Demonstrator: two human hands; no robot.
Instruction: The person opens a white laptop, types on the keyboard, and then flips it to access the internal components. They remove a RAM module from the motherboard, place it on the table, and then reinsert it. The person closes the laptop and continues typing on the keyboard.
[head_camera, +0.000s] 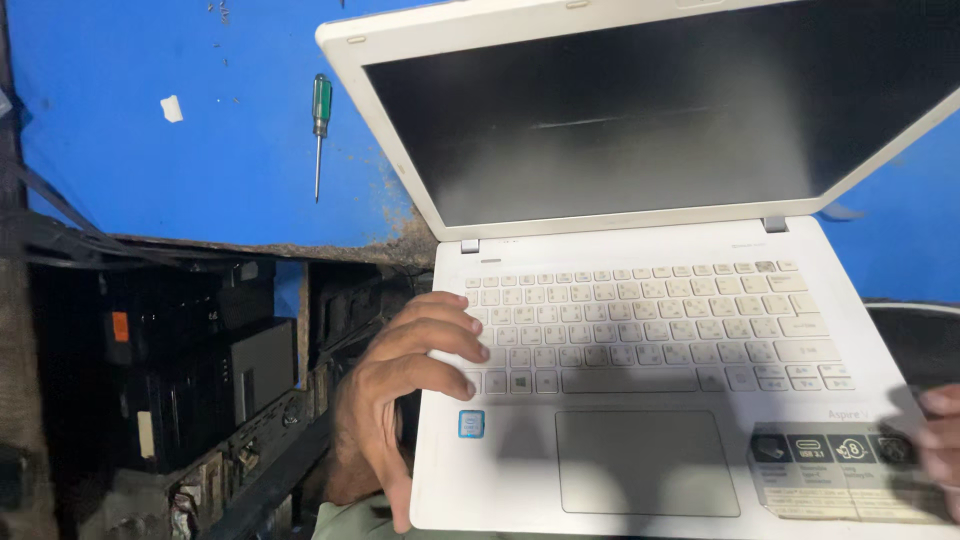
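At the far left, below the front edge of the blue table (200, 150), dark equipment boxes (200, 380) sit stacked on shelving in shadow. On the table itself, near its left side, lies a small white scrap (172, 108). Just right of it, a screwdriver (320, 130) with a green handle lies with its shaft pointing toward the chipped, worn front edge of the table.

Next comes the left hand (400, 400), which grips the left front corner of a white laptop (640, 400). The fingers (440, 335) curl loosely over the left end of the keyboard (650, 325), touching the keys there, while the thumb runs down along the laptop's left edge. The hand is partly closed around that corner.

The laptop stands open, its base hanging out past the table's front edge, its dark screen (640, 110) switched off and tilted back over the table. A grey touchpad (645, 462) sits in the middle of the palm rest, a small blue sticker (471, 424) to its left and a strip of dark stickers (840, 470) to its right.

At the far right edge of the view, the right hand (942, 440) shows only as blurred fingertips resting against the laptop's right front corner. I cannot tell how far it is closed.
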